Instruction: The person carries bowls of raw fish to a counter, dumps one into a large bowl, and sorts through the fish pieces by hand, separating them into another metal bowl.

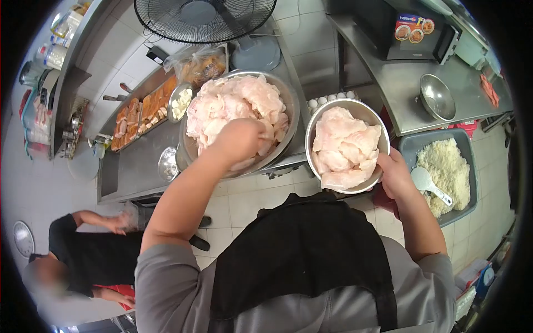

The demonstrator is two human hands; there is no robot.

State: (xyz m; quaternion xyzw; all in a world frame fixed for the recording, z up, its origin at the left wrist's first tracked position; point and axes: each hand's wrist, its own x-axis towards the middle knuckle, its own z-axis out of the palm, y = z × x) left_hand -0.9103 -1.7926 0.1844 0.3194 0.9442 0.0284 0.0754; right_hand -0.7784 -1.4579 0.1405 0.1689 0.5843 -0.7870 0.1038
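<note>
Pale pink raw chicken [244,97] is heaped in a large metal bowl [286,147] on the counter. My left hand [239,141] is over the front of this heap, its fingers curled closed against the meat and partly hidden. To the right, my right hand [393,171] grips the rim of a smaller metal bowl [383,123], thumb at the edge. Several flat raw chicken fillets [347,147] fill that smaller bowl, which is close beside the large one.
Behind the bowls are a fan [205,16], an egg tray [333,100] and trays of orange-brown pieces [155,105]. A grey tub [472,194] of pale crumbs with a white scoop [430,184] stands right. A steel bowl [437,97] sits near a microwave [416,33]. Another person [94,250] is at left.
</note>
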